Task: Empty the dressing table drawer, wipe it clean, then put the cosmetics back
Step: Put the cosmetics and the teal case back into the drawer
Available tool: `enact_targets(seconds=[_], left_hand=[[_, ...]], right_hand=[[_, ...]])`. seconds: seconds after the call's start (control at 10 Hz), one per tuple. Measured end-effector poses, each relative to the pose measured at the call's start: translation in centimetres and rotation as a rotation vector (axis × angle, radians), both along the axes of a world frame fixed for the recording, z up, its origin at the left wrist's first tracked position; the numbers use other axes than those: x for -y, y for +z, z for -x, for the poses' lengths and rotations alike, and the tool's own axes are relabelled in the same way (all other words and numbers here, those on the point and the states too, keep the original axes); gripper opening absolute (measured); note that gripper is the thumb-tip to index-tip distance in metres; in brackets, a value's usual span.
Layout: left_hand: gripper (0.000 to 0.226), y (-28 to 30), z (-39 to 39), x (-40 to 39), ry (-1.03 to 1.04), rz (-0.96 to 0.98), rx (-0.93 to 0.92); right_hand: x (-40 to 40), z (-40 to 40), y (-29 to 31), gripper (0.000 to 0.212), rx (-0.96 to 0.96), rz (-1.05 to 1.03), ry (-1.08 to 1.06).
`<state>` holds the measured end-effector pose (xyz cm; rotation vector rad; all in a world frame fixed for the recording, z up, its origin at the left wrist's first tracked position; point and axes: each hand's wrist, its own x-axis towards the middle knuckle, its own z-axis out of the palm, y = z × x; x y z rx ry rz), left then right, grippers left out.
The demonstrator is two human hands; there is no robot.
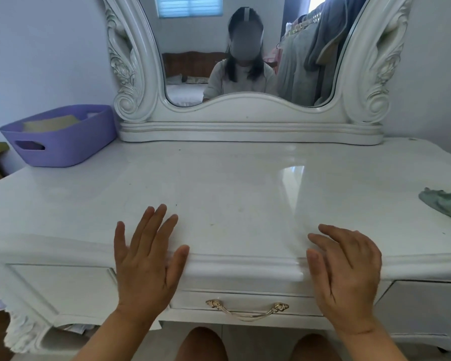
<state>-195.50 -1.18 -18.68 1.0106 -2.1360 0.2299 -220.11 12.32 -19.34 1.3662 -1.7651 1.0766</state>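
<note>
The white dressing table (232, 183) fills the view. Its middle drawer (245, 299) is closed, with a gold handle (247, 310) on the front. My left hand (146, 259) lies flat with straight fingers on the table's front edge, left of the drawer. My right hand (346, 269) rests on the same edge at the right, its fingers relaxed and slightly bent. Neither hand holds anything. No cosmetics are visible.
A purple plastic basket (60, 142) stands at the back left of the tabletop. A green cloth (445, 204) lies crumpled at the right edge. An ornate white mirror (248, 61) rises at the back and reflects a seated person. My knees show below the drawer.
</note>
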Motion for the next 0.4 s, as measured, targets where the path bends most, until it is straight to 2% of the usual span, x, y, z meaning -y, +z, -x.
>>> enact_targets(seconds=[0.1, 0.2, 0.3, 0.4], left_hand=[[0.069, 2.7, 1.1, -0.6, -0.011, -0.211, 0.028], [0.075, 6.1, 3.2, -0.2, -0.025, -0.303, 0.080], [0.079, 9.9, 5.9, 0.4, -0.050, -0.168, 0.067], [0.086, 13.9, 8.6, 1.1, -0.016, 0.085, 0.031]], right_hand=[[0.2, -0.5, 3.1, 0.060, 0.180, -0.214, -0.027], [1.5, -0.2, 7.2, 0.070, 0.202, -0.367, -0.039], [3.2, 0.3, 11.9, 0.080, 0.127, -0.441, -0.034], [4.8, 0.4, 16.5, 0.083, -0.006, -0.376, -0.090]])
